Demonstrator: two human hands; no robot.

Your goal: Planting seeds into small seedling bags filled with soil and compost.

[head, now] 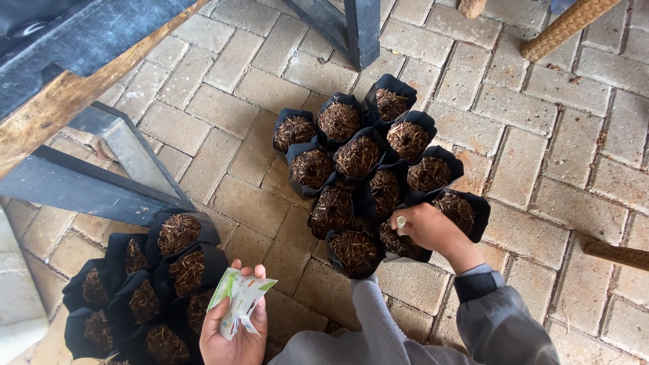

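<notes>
My left hand [233,334] holds an opened white and green seed packet [240,301] near the bottom of the view. My right hand [429,230] reaches over a cluster of black grow bags [358,159] filled with brown fibrous soil, and pinches a small pale object [401,222] between its fingertips above a bag at the cluster's near right edge. A grey sleeve covers my right arm.
A second group of filled black grow bags [138,290] sits at the lower left. A dark metal table frame [101,179] with a wooden edge stands at the upper left. Wicker chair legs [568,27] show at the top right. Paving bricks [527,135] cover the ground.
</notes>
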